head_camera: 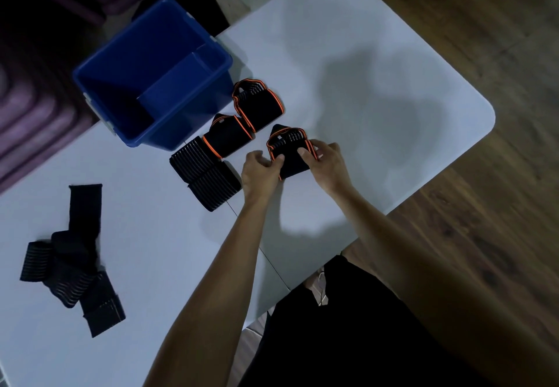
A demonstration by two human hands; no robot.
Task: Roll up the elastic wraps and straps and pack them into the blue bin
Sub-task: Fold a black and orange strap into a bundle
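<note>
Bin floor in shadow; held wrap's underside hidden by fingers.

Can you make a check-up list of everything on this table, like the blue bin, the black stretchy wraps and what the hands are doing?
Surface: pale white table with rounded corners.
Job's things: open blue plastic bin, no wraps visible inside; two folded orange-trimmed black wraps beside it; two grey-striped black rolls; loose pile of unrolled black straps at the table's left.
Clutter: nothing seen.
Hands: left hand and right hand both grip a third orange-trimmed wrap on the table.
Cables: thin white cord near the person's dark clothing.
Surroundings: dark wood floor; purple ribbed object.
</note>
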